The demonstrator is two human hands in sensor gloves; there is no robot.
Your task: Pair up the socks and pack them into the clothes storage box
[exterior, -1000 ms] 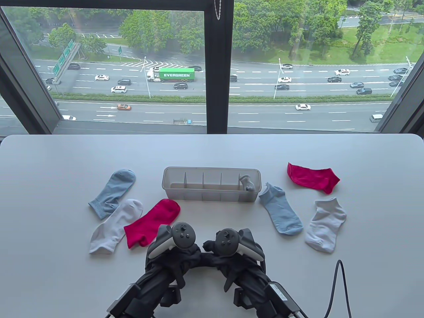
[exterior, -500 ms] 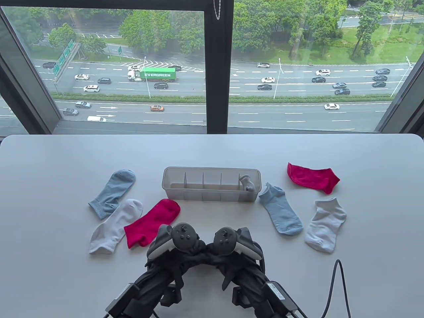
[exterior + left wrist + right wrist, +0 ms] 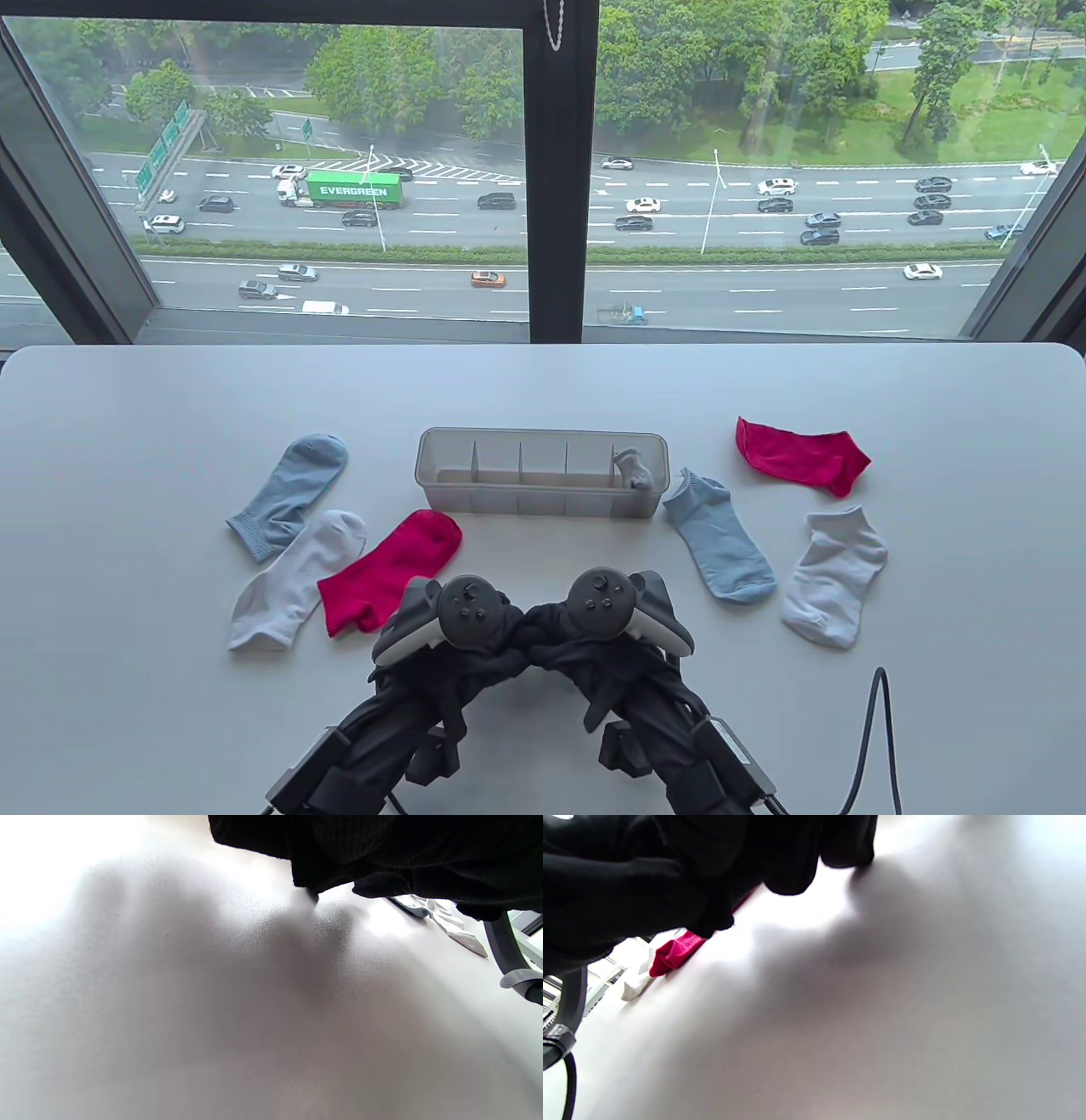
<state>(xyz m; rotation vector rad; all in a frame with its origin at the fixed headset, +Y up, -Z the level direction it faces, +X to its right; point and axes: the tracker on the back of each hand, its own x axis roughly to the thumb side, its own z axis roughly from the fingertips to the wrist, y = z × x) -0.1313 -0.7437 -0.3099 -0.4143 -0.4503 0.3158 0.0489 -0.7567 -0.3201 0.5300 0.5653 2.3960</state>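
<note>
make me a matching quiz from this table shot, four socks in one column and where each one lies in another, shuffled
Column one:
1. ribbed blue sock
2. red sock beside the left hand
3. small grey sock
4. right-side white sock

Column two:
A. in the rightmost compartment of the storage box
B. far left, above a white sock
C. near the right table edge, below the other red sock
D. below the box's left end

Pairs: 1-B, 2-D, 3-A, 4-C
</note>
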